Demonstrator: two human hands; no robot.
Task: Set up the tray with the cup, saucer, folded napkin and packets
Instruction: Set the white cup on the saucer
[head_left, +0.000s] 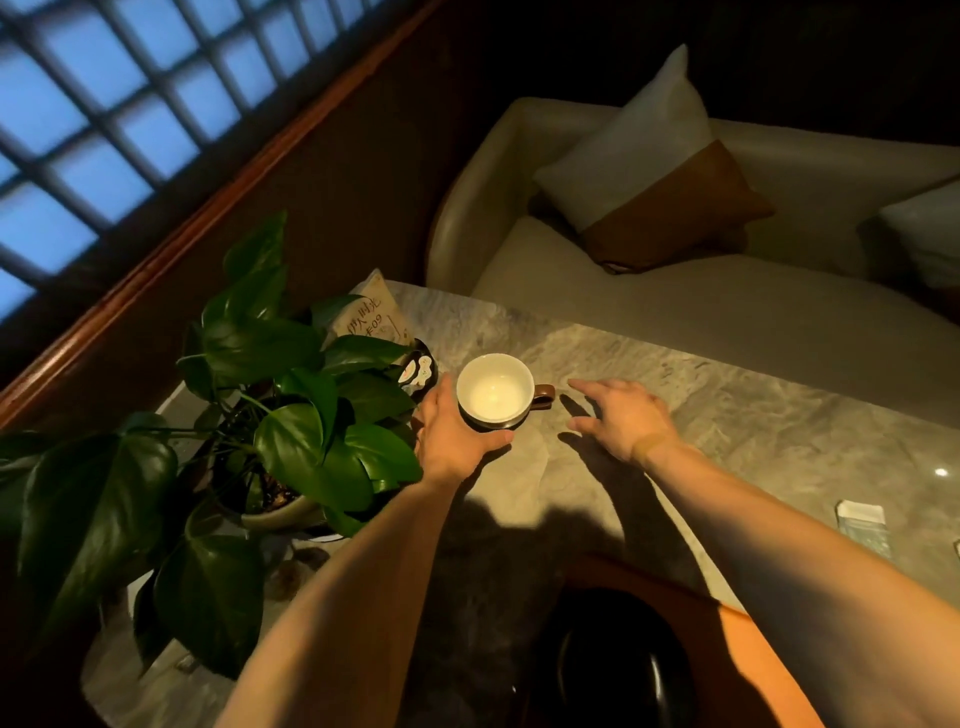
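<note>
A cup (495, 391), white inside and dark outside, stands on the marble table (727, 405) with its brown handle pointing right. My left hand (451, 434) curls around the cup's left and near side, thumb under its near rim. My right hand (621, 418) hovers open just right of the handle, fingers spread, apart from the cup. A wooden tray (753, 654) lies at the near edge with a dark round saucer (613, 670) on it. A flat pale napkin (524, 467) lies on the table in front of the cup. A small packet (862, 525) lies at the right.
A large leafy potted plant (270, 426) stands left of the cup, close to my left arm. Behind it are a paper sign (371, 314) and a small dark holder with stickers (421, 371). A cream sofa with cushions (649, 176) runs along the table's far side.
</note>
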